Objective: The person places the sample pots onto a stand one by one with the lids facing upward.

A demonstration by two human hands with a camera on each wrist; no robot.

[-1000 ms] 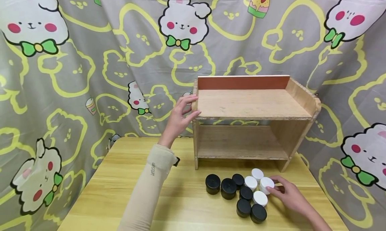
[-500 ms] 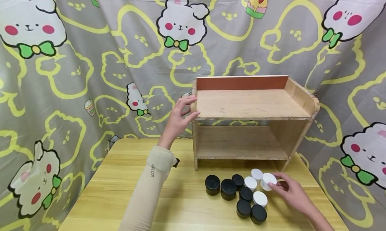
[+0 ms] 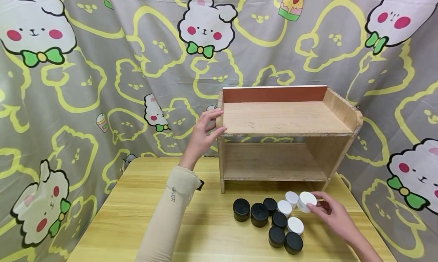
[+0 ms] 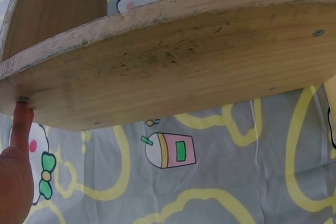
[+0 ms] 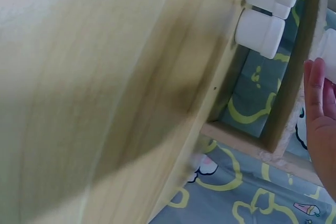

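Observation:
With the fingers and thumb of my left hand (image 3: 202,134) I hold the left side panel of a two-tier wooden shelf (image 3: 287,117). In the left wrist view, a fingertip touches the outer face of the side panel (image 4: 173,72). My right hand (image 3: 333,214) pinches a white lidded jar (image 3: 307,201) between thumb and fingers, slightly tilted, in front of the shelf's right end. Beside it stand three other white jars, one at the back (image 3: 292,199), one in the middle (image 3: 284,207) and one nearer me (image 3: 295,225). Several black jars (image 3: 259,214) stand to their left.
The light wooden table (image 3: 137,216) carries the shelf and jars. A grey patterned curtain (image 3: 102,83) hangs behind and at both sides. The shelf has a raised red-brown back board (image 3: 273,94) and a lower board (image 3: 267,161).
My right hand has lifted the white jar from among the others and moved it a little up and right. My left hand keeps its place on the shelf.

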